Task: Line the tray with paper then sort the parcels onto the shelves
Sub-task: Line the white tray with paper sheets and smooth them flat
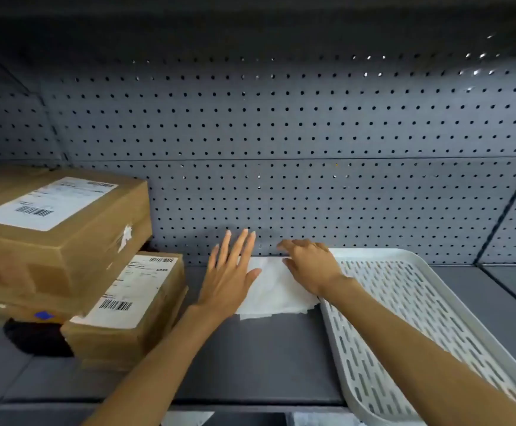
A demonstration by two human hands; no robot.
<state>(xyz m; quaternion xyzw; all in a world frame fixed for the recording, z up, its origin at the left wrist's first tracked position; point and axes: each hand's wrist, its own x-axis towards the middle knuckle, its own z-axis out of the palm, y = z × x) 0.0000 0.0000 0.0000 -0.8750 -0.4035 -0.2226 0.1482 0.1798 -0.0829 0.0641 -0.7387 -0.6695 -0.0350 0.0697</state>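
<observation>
A folded white paper sheet [273, 292] lies flat on the grey shelf [259, 358], just left of a white slotted plastic tray [404, 305]. My left hand [230, 273] rests open on the paper's left edge, fingers spread and pointing at the back panel. My right hand [310, 265] lies palm down on the paper's right part, beside the tray's left rim, fingers curled at the paper's far edge. Two brown cardboard parcels with white barcode labels sit at the left: a large one [57, 238] on top, a smaller one [130, 305] lower and nearer.
A grey perforated back panel [312, 179] closes the shelf behind. A dark object [35, 336] and a small blue mark [44, 315] show under the large parcel. Another shelf bay [514, 287] begins at the right, past a dark upright.
</observation>
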